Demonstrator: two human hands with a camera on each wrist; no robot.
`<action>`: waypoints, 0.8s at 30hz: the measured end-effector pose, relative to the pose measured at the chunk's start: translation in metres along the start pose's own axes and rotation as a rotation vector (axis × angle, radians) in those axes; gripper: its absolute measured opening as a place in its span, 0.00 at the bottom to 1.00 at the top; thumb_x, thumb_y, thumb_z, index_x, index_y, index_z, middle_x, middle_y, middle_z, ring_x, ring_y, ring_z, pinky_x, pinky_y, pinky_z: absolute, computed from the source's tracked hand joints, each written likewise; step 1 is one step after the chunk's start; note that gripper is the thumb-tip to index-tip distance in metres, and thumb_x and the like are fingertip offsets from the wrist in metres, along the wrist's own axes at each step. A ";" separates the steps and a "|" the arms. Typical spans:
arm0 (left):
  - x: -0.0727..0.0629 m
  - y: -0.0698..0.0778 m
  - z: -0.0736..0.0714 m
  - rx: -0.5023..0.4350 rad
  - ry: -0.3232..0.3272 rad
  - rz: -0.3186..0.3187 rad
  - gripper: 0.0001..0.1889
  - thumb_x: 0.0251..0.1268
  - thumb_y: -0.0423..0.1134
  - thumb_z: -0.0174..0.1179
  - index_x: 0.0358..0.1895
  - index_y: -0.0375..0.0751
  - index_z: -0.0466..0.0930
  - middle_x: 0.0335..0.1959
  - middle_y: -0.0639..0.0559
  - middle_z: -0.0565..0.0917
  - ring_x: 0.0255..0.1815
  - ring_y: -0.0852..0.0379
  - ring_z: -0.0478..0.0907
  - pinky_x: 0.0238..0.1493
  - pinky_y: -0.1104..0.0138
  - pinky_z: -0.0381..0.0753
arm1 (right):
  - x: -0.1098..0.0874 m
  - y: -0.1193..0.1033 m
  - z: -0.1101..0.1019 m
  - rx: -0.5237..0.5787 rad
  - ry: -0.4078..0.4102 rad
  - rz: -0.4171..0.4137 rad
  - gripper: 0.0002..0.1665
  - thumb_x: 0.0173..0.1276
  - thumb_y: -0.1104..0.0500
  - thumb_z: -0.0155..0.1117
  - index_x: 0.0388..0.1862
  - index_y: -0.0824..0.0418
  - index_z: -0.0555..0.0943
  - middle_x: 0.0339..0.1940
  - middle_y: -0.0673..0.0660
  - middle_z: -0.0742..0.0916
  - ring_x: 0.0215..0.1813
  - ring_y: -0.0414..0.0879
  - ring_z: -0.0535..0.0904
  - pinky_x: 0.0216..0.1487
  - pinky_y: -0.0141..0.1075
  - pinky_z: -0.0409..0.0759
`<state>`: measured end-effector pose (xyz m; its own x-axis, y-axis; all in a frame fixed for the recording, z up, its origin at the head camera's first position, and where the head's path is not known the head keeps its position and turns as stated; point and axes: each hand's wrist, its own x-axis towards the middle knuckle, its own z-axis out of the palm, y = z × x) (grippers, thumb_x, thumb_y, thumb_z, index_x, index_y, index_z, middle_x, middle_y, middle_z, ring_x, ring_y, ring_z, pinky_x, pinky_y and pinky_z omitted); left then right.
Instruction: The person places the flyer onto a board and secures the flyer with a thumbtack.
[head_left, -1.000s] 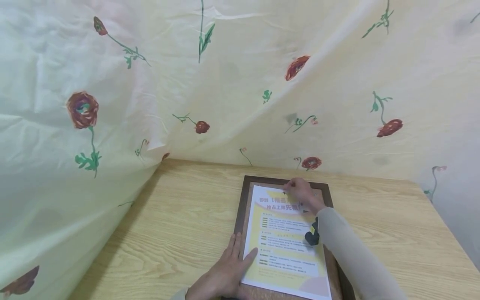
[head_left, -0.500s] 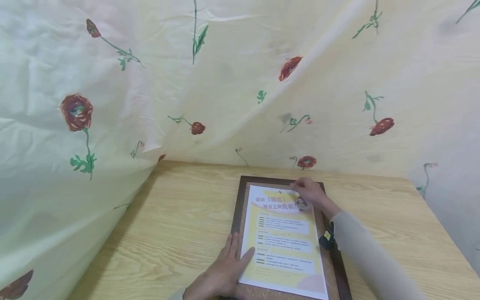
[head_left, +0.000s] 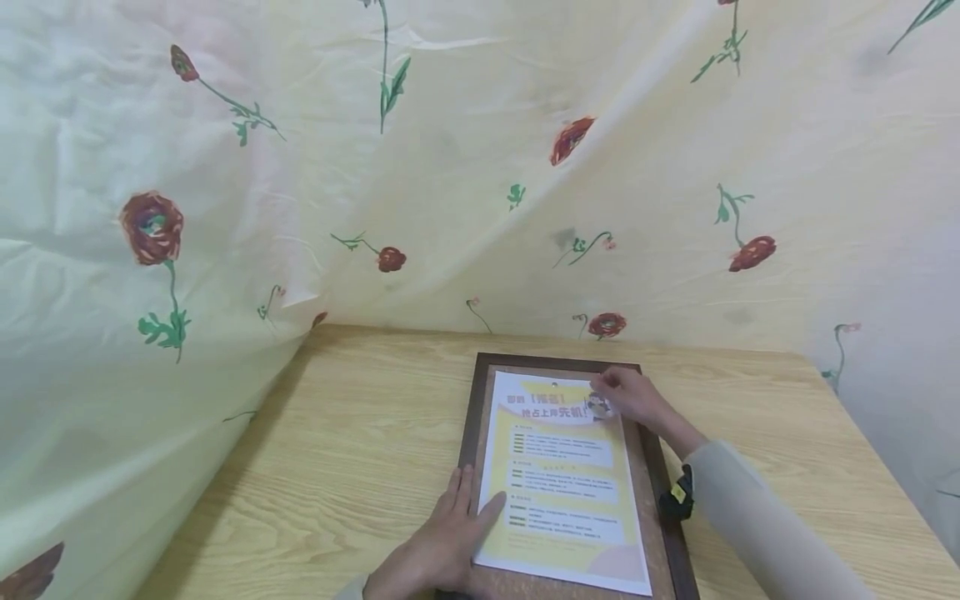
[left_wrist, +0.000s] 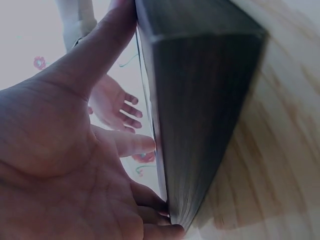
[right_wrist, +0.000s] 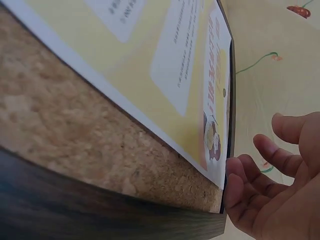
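A printed yellow-and-white sheet of paper (head_left: 562, 483) lies on a cork board (right_wrist: 95, 125) with a dark wooden frame (head_left: 471, 417). A small round pin head (head_left: 555, 384) shows at the sheet's top middle. My left hand (head_left: 438, 546) rests at the board's left side, fingers along the frame and thumb over the paper's edge. At the paper's top right corner is my right hand (head_left: 636, 398). In the right wrist view its fingers bend loosely beside the corner, thumb apart, with nothing visible between them.
The board lies on a light wood-grain table (head_left: 360, 433). Behind and to the left hangs a pale cloth (head_left: 450, 167) printed with red flowers. A black wrist device (head_left: 677, 496) sits on the right forearm, beside the frame's right edge.
My right hand has moved right, from the sheet's top middle to its top right corner, uncovering the pin head. The left hand stays in place on the board. The view has shifted slightly.
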<state>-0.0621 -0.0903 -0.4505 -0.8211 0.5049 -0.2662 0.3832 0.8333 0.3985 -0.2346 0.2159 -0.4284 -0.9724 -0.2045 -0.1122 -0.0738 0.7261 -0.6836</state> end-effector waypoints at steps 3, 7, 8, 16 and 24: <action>0.001 0.000 0.000 -0.005 0.002 0.004 0.66 0.23 0.62 0.81 0.76 0.45 0.60 0.75 0.22 0.43 0.75 0.24 0.38 0.65 0.37 0.60 | -0.004 -0.001 0.000 0.000 0.006 -0.003 0.21 0.76 0.54 0.56 0.55 0.70 0.78 0.48 0.64 0.83 0.46 0.54 0.79 0.43 0.43 0.78; 0.000 -0.002 0.000 -0.041 0.007 0.014 0.67 0.24 0.62 0.82 0.76 0.44 0.59 0.75 0.22 0.42 0.75 0.24 0.37 0.66 0.36 0.58 | -0.010 -0.002 0.001 -0.007 0.014 -0.032 0.19 0.75 0.55 0.57 0.54 0.70 0.78 0.48 0.64 0.84 0.46 0.54 0.80 0.41 0.42 0.78; 0.000 -0.003 0.000 -0.052 0.008 0.018 0.67 0.24 0.62 0.82 0.77 0.43 0.59 0.75 0.22 0.41 0.75 0.25 0.37 0.66 0.36 0.57 | -0.012 -0.002 0.001 -0.010 0.016 -0.042 0.19 0.75 0.55 0.57 0.54 0.69 0.78 0.48 0.64 0.84 0.47 0.54 0.80 0.41 0.41 0.78; -0.002 -0.012 -0.003 -0.196 0.019 0.034 0.64 0.34 0.63 0.79 0.78 0.41 0.55 0.77 0.25 0.40 0.76 0.26 0.35 0.67 0.33 0.50 | -0.024 0.002 -0.002 -0.039 0.043 -0.125 0.16 0.75 0.57 0.58 0.51 0.69 0.79 0.46 0.63 0.84 0.48 0.57 0.82 0.41 0.44 0.81; -0.003 -0.022 -0.013 -0.167 0.148 0.030 0.60 0.42 0.65 0.73 0.78 0.43 0.54 0.77 0.28 0.44 0.76 0.26 0.39 0.69 0.35 0.51 | -0.036 0.008 -0.004 -0.087 0.098 -0.221 0.13 0.73 0.59 0.61 0.45 0.69 0.81 0.42 0.63 0.85 0.41 0.55 0.83 0.38 0.45 0.82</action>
<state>-0.0740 -0.1128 -0.4467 -0.8679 0.4806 -0.1254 0.3436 0.7633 0.5471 -0.2005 0.2314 -0.4267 -0.9469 -0.3033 0.1063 -0.3018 0.7254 -0.6186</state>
